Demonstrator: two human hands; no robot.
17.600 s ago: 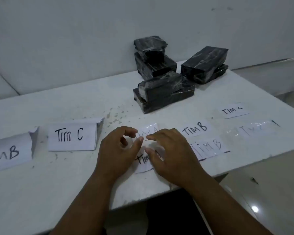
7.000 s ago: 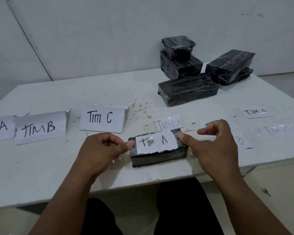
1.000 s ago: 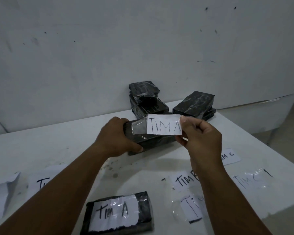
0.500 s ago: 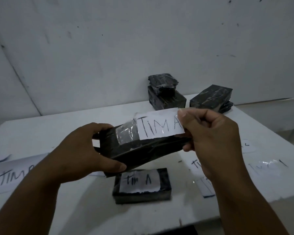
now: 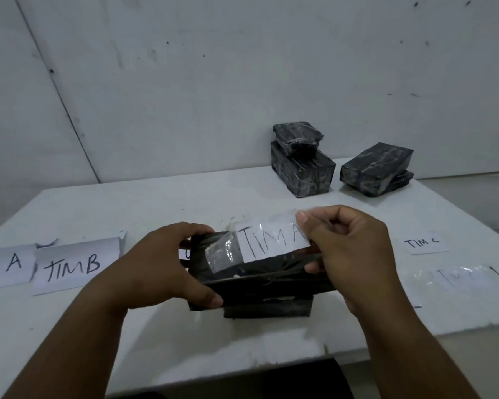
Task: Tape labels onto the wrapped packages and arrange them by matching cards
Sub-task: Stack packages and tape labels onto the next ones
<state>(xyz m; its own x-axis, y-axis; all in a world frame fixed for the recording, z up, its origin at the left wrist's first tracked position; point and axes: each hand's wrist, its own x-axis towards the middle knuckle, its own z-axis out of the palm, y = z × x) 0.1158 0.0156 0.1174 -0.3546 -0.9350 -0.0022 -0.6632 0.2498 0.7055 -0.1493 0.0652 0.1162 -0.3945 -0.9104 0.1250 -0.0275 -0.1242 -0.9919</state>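
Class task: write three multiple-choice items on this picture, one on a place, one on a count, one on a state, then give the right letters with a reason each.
1. Where is the TIM B card?
A. left on the table
B. on the far stacks
C. on the floor

2. How many hands touch the held package?
A. none
B. one
C. two

3. The TIM A label is
A. crumpled
B. pinched at its right end
C. lying on the table

Answers:
A, it stands left.
C, left hand and right hand grip it.
B, right fingers pinch it.
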